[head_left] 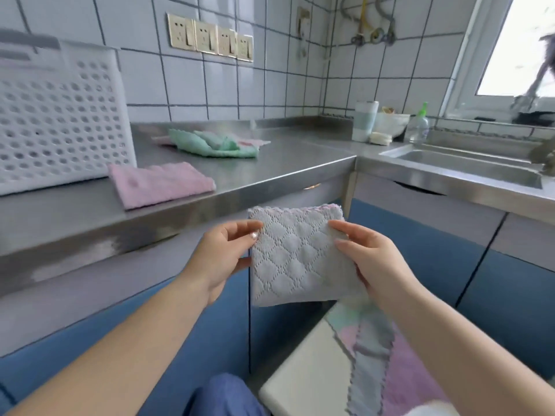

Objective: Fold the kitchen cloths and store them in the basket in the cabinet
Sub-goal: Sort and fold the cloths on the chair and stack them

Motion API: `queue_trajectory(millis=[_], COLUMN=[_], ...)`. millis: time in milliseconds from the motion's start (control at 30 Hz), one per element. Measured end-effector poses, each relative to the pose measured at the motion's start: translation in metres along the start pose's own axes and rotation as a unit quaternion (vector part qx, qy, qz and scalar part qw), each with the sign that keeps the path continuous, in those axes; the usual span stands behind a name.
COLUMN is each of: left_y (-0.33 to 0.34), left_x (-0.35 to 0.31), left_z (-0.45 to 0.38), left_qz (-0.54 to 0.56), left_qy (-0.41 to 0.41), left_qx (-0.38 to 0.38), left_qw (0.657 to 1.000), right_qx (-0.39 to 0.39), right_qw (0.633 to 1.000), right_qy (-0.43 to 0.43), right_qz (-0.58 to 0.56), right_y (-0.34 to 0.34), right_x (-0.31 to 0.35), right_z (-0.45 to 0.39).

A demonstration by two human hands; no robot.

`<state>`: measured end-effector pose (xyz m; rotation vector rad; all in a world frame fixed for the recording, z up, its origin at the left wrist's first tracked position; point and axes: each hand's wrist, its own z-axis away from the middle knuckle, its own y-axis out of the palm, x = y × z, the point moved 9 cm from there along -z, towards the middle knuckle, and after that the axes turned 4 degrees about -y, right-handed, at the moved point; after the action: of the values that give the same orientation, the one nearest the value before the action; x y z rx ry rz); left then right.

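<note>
fold step | grey quilted cloth (295, 256) upright btwn hands | L hand (223, 256) + R hand (371, 262) pinching side edges | white perforated basket (60, 121) up-left on steel counter (270, 166), nearer L

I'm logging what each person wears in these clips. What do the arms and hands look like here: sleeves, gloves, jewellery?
Both forearms are bare to the frame's edge, with no sleeves showing. The left hand and right hand wear no gloves, and no rings, watch or bracelets are visible. The nails look short, with a pale sheen.

White tiled wall (270, 85), steel counter (270, 169) — bright window (516, 46)
</note>
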<state>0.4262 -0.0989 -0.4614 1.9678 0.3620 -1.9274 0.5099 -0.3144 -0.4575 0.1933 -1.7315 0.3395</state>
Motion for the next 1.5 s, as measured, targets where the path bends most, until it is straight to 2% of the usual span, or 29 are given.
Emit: queue_trajectory(millis=[233, 367, 533, 700, 900, 1000, 1067, 1100, 1167, 1200, 1233, 1300, 1400, 1433, 1500], left_y=[-0.093, -0.141, -0.179, -0.197, -0.206, -0.21, -0.209, -0.209, -0.203, -0.194, -0.184, -0.169, -0.154, -0.155, -0.165], left_x=[-0.111, -0.143, -0.146, -0.132, -0.113, -0.11, -0.111, -0.116, -0.134, -0.145, -0.151, -0.149, -0.118, -0.107, -0.092], left_z=[0.001, -0.013, -0.044, -0.058, -0.064, -0.068, -0.068, -0.069, -0.074, -0.077, -0.079, -0.087, -0.1, -0.102, -0.102], left_qz=[-0.069, -0.108, -0.131, -0.122, -0.117, -0.18, -0.268, -0.355, -0.575, -0.627, -0.64, -0.624, -0.632, -0.645, -0.662], left_qy=[0.087, 0.089, 0.026, -0.02, -0.053, -0.06, -0.066, -0.058, -0.017, 0.024, 0.05, 0.063, 0.009, -0.012, -0.055], left_qx=[-0.074, -0.124, -0.137, -0.149, -0.15, -0.156, -0.152, -0.155, -0.17, -0.178, -0.177, -0.149, -0.079, -0.068, -0.073], left_qw=[0.991, 0.982, 0.981, 0.981, 0.98, 0.969, 0.949, 0.92, 0.8, 0.758, 0.746, 0.764, 0.771, 0.761, 0.744], right_qx=[0.12, 0.133, 0.139, 0.161, 0.17, 0.185, 0.193, 0.19, 0.175, 0.173, 0.179, 0.224, 0.329, 0.352, 0.36], right_qw=[0.986, 0.983, 0.985, 0.981, 0.974, 0.968, 0.958, 0.949, 0.925, 0.911, 0.893, 0.846, 0.762, 0.751, 0.772], right_qy=[-0.106, -0.117, -0.093, -0.06, -0.058, -0.065, -0.085, -0.107, -0.163, -0.192, -0.219, -0.265, -0.278, -0.264, -0.224], right_qz=[0.043, 0.051, 0.045, 0.086, 0.138, 0.156, 0.194, 0.228, 0.295, 0.322, 0.35, 0.406, 0.483, 0.493, 0.474], right_y=[0.107, 0.162, 0.221, 0.251, 0.261, 0.261, 0.261, 0.261, 0.263, 0.268, 0.274, 0.296, 0.326, 0.328, 0.323], right_x=[0.107, 0.132, 0.133, 0.113, 0.1, 0.098, 0.104, 0.111, 0.132, 0.143, 0.152, 0.159, 0.132, 0.119, 0.101], right_z=[-0.057, -0.092, -0.136, -0.154, -0.16, -0.158, -0.155, -0.154, -0.154, -0.153, -0.151, -0.143, -0.131, -0.13, -0.136])
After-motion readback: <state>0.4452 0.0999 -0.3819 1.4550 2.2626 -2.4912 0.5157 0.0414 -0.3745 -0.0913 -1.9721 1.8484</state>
